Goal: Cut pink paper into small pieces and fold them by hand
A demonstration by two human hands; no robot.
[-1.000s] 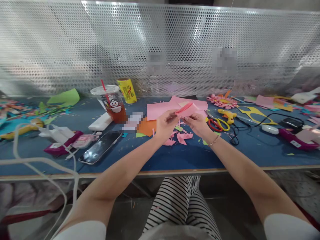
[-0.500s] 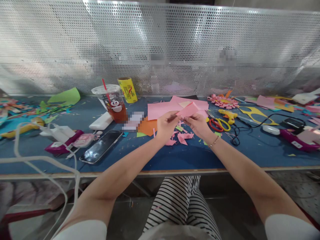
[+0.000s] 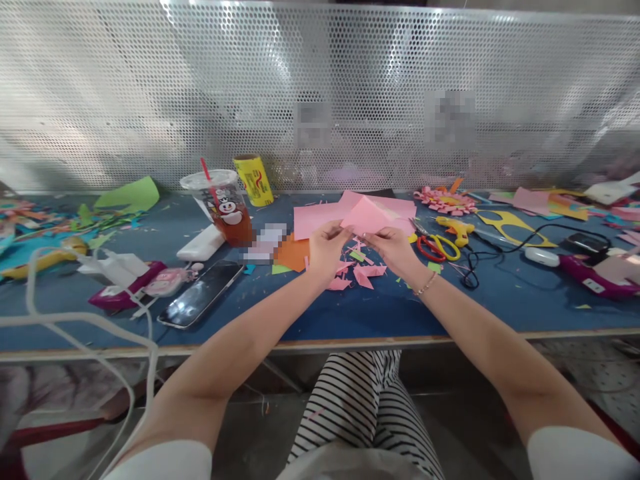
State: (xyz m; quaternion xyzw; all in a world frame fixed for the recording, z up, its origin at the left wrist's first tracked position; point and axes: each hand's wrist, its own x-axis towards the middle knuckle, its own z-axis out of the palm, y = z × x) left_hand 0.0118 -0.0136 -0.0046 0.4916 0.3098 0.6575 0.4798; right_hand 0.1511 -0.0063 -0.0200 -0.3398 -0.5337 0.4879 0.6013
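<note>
A folded piece of pink paper point(image 3: 367, 217) is held up between my two hands, its peak pointing away from me. My left hand point(image 3: 330, 248) pinches its lower left corner, and my right hand point(image 3: 393, 247) pinches the lower right one. Behind it, larger pink sheets point(image 3: 315, 220) lie on the blue table point(image 3: 280, 313). Below my hands are several pink paper scraps point(image 3: 369, 275) with bits of green. An orange paper piece point(image 3: 294, 253) lies left of my left hand. Scissors with red and yellow handles point(image 3: 437, 248) rest just right of my right hand.
On the left stand a drink cup point(image 3: 233, 213) with a red straw and a yellow roll point(image 3: 255, 180); a phone point(image 3: 200, 295) lies nearer. To the right are a yellow glue gun point(image 3: 456, 230), a looped pink paper flower point(image 3: 445, 200) and a black cable. A perforated metal screen point(image 3: 200, 87) closes the back.
The pink paper has been turned between my hands: earlier a slanted narrow strip shape, it now shows a broad peaked face. My fingers have shifted to its lower corners.
</note>
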